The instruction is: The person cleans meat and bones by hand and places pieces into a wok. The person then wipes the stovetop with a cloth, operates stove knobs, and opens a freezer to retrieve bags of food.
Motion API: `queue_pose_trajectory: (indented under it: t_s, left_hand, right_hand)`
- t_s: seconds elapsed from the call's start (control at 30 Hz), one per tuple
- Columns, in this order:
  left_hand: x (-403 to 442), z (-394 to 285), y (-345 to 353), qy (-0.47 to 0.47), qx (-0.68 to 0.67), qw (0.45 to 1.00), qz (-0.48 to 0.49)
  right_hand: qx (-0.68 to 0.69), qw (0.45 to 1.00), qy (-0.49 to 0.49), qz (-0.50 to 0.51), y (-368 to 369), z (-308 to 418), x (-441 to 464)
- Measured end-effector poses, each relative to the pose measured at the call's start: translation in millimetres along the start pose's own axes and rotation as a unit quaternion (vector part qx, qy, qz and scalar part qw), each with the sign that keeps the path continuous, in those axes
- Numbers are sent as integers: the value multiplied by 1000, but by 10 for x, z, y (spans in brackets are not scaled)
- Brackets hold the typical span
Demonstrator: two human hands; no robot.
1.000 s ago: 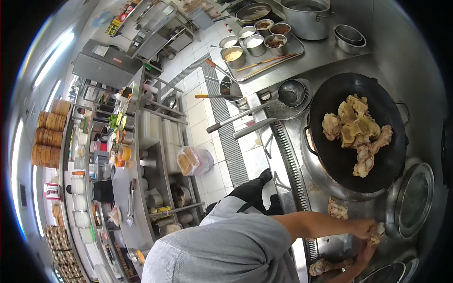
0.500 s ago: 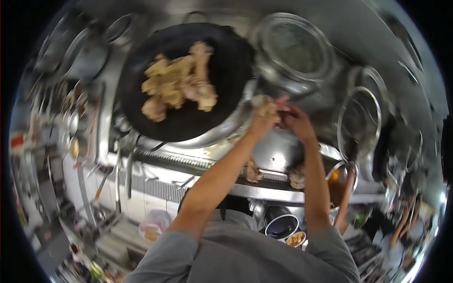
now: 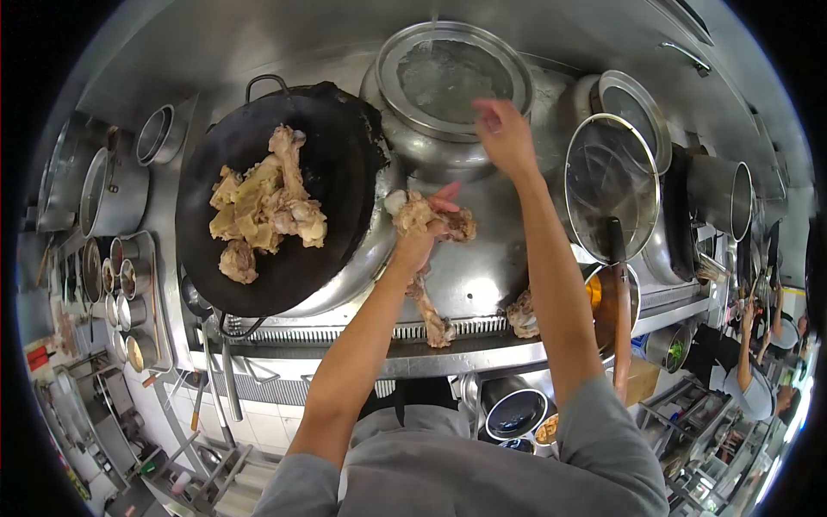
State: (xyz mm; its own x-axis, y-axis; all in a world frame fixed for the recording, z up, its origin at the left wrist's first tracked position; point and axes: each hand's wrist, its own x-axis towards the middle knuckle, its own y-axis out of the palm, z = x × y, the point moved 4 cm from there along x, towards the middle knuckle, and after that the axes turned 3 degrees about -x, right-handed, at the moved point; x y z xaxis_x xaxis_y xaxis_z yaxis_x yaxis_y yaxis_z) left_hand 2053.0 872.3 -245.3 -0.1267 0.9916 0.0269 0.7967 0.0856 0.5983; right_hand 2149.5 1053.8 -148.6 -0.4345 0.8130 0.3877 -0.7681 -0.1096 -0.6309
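Note:
My left hand (image 3: pixel 419 245) is closed round a meaty bone (image 3: pixel 461 226) above the steel cooktop, with its fingers partly hidden by the meat. Up and to the right, my right hand (image 3: pixel 506 142) hovers at the near rim of a round pot of water (image 3: pixel 525 73); its index finger stretches out and nothing shows in it. To the left, a black wok (image 3: pixel 340 207) holds a heap of cooked bones and meat (image 3: pixel 263 202). Another meaty bone (image 3: pixel 433 319) lies on the cooktop below my left hand. One more piece (image 3: pixel 522 315) sits beside my right forearm.
A wire-mesh strainer (image 3: pixel 612 125) with a long handle stands at the right, over a pan with orange contents (image 3: pixel 594 291). Several pots and ladles line the left side. A grate (image 3: pixel 362 334) runs along the cooktop's front edge. Other people (image 3: pixel 749 379) are at the far right.
My hands, close together before, are now apart. The right hand has moved up to the water pot. My left hand keeps a bone, and the view has shifted and sharpened.

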Motion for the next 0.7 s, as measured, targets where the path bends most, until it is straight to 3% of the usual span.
queue_pose_trajectory:
  t_s: [0.1, 0.17, 0.2, 0.23, 0.27, 0.3, 0.37, 0.4, 0.43, 0.47, 0.5, 0.57, 0.63, 0.67, 0.7]
  left_hand:
    - [82, -8, 31, -17, -14, 999, -30]
    - [145, 24, 18, -24, -24, 998, -53]
    - [199, 38, -12, -3, -15, 997, -72]
    - [229, 47, -51, 17, -8, 996, -91]
    - [259, 47, -65, 17, -7, 996, -88]
    - [300, 45, -74, 10, -6, 995, -99]
    - [359, 92, -100, 2, -7, 994, -109]
    - [382, 162, -162, -43, -10, 988, -149]
    - [388, 225, -212, -89, -11, 978, -188]
    - [381, 279, -190, -98, -10, 979, -181]
    - [384, 308, -189, -94, -8, 980, -174]
    - [325, 291, -163, -95, -5, 982, -166]
    - [248, 89, -3, -18, 34, 996, -82]
    - [228, 57, 3, -24, 32, 996, -76]
    - [231, -37, 31, 40, 125, 991, -33]
  right_hand:
    - [-100, 991, -43, -73, 375, -487, 587]
    - [-129, 963, 174, 159, 662, -896, 762]
    - [-128, 964, 175, 156, 574, -840, 794]
    - [58, 915, 246, 313, 547, -724, 738]
    - [239, 807, 299, 449, 508, -519, 648]
    - [237, 810, 298, 447, 415, -404, 640]
    - [157, 769, 252, 566, 328, -138, 386]
    - [157, 771, 253, 563, 315, -16, 204]
    - [130, 814, 189, 534, 305, 141, 16]
    - [102, 851, 131, 499, 237, 257, -210]
    - [102, 851, 135, 497, 211, 264, -441]
    - [63, 970, 17, 236, -29, 281, -771]
    - [17, 977, 159, 144, -370, 321, -1277]
    - [-41, 974, 187, 121, -479, 261, -1587]
    - [-99, 967, 215, 96, -526, 146, -1936]
